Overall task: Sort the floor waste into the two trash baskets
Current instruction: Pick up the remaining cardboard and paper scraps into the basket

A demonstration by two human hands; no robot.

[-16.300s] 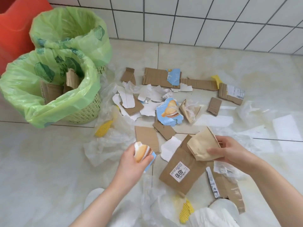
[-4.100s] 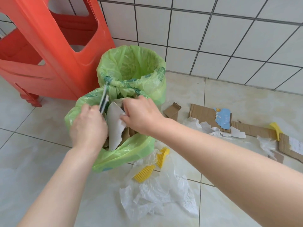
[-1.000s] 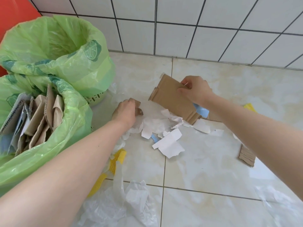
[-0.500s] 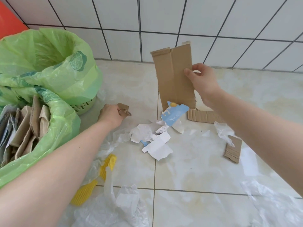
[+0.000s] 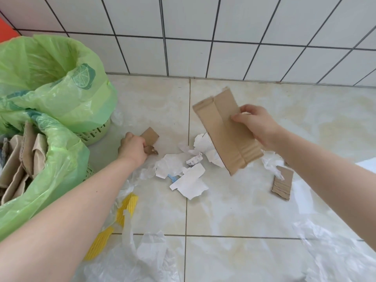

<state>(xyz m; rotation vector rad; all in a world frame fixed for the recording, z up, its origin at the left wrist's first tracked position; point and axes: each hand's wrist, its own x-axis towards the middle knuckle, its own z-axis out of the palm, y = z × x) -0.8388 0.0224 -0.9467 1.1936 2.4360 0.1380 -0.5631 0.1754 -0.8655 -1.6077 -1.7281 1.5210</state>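
Observation:
My right hand point(image 5: 257, 124) grips a large folded cardboard piece point(image 5: 225, 131), held tilted above the floor. My left hand point(image 5: 133, 148) holds a small cardboard scrap point(image 5: 150, 137) low over the tiles. Two baskets lined with green bags stand at the left: the near basket point(image 5: 50, 165) holds cardboard and paper pieces, and the far basket point(image 5: 61, 82) shows an open mouth with nothing visible inside. White paper scraps point(image 5: 187, 176) lie between my hands.
A torn cardboard piece point(image 5: 282, 183) lies on the floor at the right. Clear plastic film point(image 5: 142, 259) and yellow foam netting point(image 5: 126, 208) lie near my left arm. More plastic film point(image 5: 333, 253) is at bottom right. A tiled wall point(image 5: 223, 37) closes the back.
My right hand has lowered and tilted the large cardboard piece; the blue printed scrap no longer hangs below it. My left hand keeps hold of the small scrap.

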